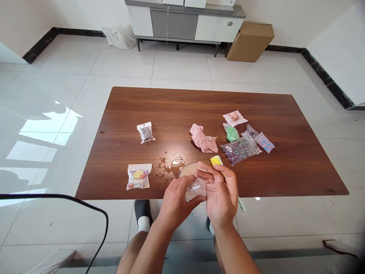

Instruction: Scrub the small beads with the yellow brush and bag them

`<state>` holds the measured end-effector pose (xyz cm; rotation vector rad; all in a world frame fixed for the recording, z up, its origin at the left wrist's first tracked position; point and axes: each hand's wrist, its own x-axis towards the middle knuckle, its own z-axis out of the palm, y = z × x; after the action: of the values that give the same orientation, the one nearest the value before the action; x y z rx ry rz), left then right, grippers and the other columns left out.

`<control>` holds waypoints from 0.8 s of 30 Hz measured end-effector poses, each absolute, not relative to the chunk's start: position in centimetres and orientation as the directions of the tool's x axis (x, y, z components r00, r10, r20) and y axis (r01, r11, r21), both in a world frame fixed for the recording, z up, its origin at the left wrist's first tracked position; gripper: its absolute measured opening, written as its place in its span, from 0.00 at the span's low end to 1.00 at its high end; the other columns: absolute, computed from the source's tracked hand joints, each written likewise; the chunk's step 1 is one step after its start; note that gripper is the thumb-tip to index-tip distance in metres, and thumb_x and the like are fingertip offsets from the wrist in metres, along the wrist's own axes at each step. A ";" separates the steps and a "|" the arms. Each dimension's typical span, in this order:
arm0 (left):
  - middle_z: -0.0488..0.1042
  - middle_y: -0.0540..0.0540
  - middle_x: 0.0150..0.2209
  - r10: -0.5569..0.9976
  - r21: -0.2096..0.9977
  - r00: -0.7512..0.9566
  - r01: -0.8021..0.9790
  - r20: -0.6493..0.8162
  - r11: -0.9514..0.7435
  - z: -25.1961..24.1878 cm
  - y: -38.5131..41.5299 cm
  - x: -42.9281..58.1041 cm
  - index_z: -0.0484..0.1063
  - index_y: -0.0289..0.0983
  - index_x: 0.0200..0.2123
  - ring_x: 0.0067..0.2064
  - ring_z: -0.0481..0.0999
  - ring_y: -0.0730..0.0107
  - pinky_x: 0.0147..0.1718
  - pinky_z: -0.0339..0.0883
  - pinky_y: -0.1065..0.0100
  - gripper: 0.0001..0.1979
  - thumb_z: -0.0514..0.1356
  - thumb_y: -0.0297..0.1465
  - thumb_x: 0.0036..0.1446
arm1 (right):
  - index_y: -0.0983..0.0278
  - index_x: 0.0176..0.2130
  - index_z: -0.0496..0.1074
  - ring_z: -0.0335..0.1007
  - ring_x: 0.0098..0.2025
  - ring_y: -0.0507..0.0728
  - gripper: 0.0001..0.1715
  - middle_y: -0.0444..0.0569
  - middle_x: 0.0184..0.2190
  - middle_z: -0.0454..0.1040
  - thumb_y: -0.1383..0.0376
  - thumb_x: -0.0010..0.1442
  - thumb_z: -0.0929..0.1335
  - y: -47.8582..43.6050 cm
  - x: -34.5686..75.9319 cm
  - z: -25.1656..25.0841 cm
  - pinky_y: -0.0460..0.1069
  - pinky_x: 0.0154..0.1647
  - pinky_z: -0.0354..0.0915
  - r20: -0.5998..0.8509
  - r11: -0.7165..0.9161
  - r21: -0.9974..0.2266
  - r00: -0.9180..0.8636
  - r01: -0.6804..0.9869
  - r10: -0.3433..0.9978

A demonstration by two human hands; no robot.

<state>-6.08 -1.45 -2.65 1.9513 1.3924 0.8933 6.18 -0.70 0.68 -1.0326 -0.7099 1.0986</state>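
My left hand and my right hand hold a small clear plastic cup between them, just over the near table edge. Behind the cup, partly hidden by my fingers, lies a round, pale, flat dish. A yellow ribbed object sits just past my right hand, which hides most of it. Water droplets are scattered on the wood left of the dish. A crumpled pink paper towel lies farther ahead.
The brown wood-grain table holds several small plastic bags of beads and glitter at right, plus a printed packet and a bead bag at left. A black cable curves at lower left. Tiled floor surrounds the table.
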 end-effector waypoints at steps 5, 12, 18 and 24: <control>0.83 0.45 0.46 0.960 0.800 0.223 0.539 0.167 -0.264 -2.3 -1.4 -6.0 0.69 0.41 0.53 0.45 0.84 0.61 0.44 0.77 0.60 0.23 0.69 0.43 0.60 | 0.53 0.56 0.70 0.80 0.56 0.63 0.15 0.52 0.63 0.75 0.64 0.71 0.66 -1.2 6.3 1.3 0.64 0.60 0.72 -0.016 0.080 -0.953 0.313 -0.291 0.950; 0.83 0.44 0.45 0.948 0.798 0.226 0.517 0.223 -0.311 -2.1 -1.4 -5.7 0.69 0.41 0.53 0.44 0.84 0.60 0.43 0.77 0.60 0.21 0.67 0.42 0.62 | 0.53 0.56 0.71 0.78 0.59 0.63 0.15 0.52 0.59 0.78 0.65 0.72 0.65 -1.2 6.1 1.4 0.65 0.61 0.71 0.056 0.113 -0.976 0.291 -0.184 0.955; 0.83 0.45 0.46 0.944 0.803 0.213 0.499 0.251 -0.326 -2.2 -1.5 -5.7 0.68 0.41 0.53 0.44 0.84 0.60 0.43 0.76 0.60 0.22 0.68 0.43 0.61 | 0.53 0.57 0.71 0.78 0.59 0.62 0.16 0.50 0.57 0.80 0.65 0.74 0.64 -1.1 6.1 1.7 0.62 0.59 0.73 0.021 0.084 -0.976 0.302 -0.199 0.953; 0.82 0.45 0.47 0.959 0.854 0.180 0.440 0.219 -0.278 -1.8 -1.7 -6.0 0.67 0.43 0.55 0.46 0.83 0.61 0.46 0.77 0.60 0.25 0.69 0.43 0.60 | 0.53 0.58 0.72 0.78 0.58 0.63 0.17 0.50 0.54 0.81 0.64 0.74 0.62 -1.3 6.8 3.0 0.66 0.62 0.67 0.138 0.208 -0.954 0.298 -0.217 0.945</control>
<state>-6.02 -1.65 -1.83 1.8183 1.3184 1.0356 6.82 -1.28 3.01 -1.0238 -0.9051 0.9853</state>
